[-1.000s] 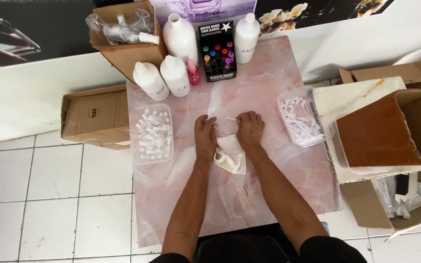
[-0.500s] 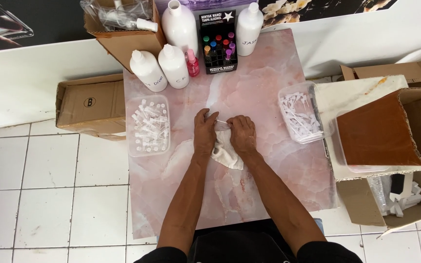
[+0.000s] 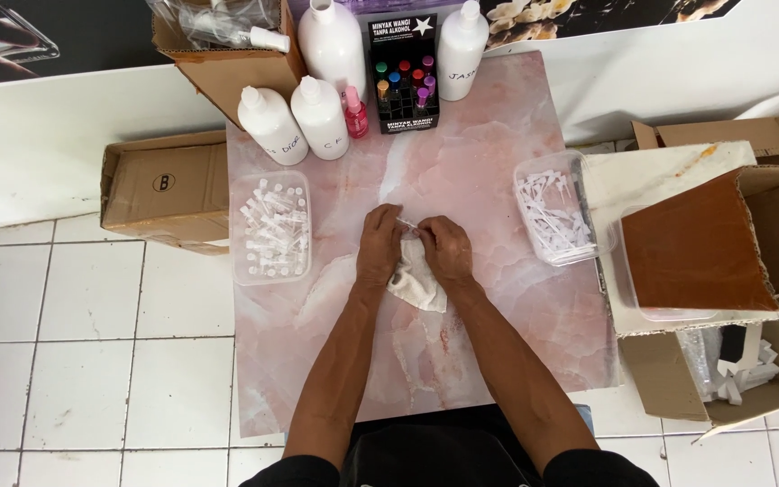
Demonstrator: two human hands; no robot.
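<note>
Hands together at the middle of a pink marbled tabletop (image 3: pixel 498 180): left hand (image 3: pixel 379 245) and right hand (image 3: pixel 446 251) both pinching a small clear vial (image 3: pixel 407 225) between fingertips, over a crumpled white cloth (image 3: pixel 415 281). Clear plastic tray of small vials (image 3: pixel 272 227) to the left, clear tub of white sprayer parts (image 3: pixel 552 207) to the right. White plastic bottles (image 3: pixel 295 117) at the far edge.

We seem to be at a small perfume-filling workspace: a pink marbled tabletop (image 3: pixel 498 180) carries white plastic bottles (image 3: pixel 320 117), a black rack of coloured vials (image 3: pixel 403 77), clear tubs of small vials (image 3: pixel 270 225) and brown cardboard boxes (image 3: pixel 166 188) on white floor tiles (image 3: pixel 83 361).
</note>
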